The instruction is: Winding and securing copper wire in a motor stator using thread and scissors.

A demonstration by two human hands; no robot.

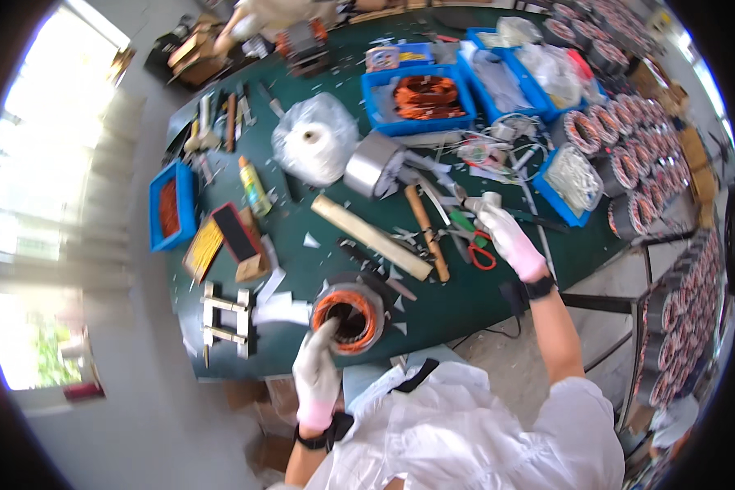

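Note:
A motor stator with orange copper windings (376, 320) stands on the near edge of the green table, its round opening facing up. My left hand (314, 371), in a white and pink glove, grips its near left rim, with fingertips reaching into the opening. Out to the right, my gloved right hand (508, 237) is closed at a small dark and metallic thing (459, 193), too blurred to name. Red-handled scissors (483, 256) lie just left of that hand. Also close by are a wooden stick (427, 233) and a pale wooden strip (371, 237).
Blue bins (420, 126) with copper coils and plastic bags line the far side. A grey metal roll (373, 166) and bagged white cord (314, 139) stand mid-table. Many finished stators (629, 155) are stacked right. A wooden frame (226, 319) lies left. Another person's arm (235, 28) shows at the far edge.

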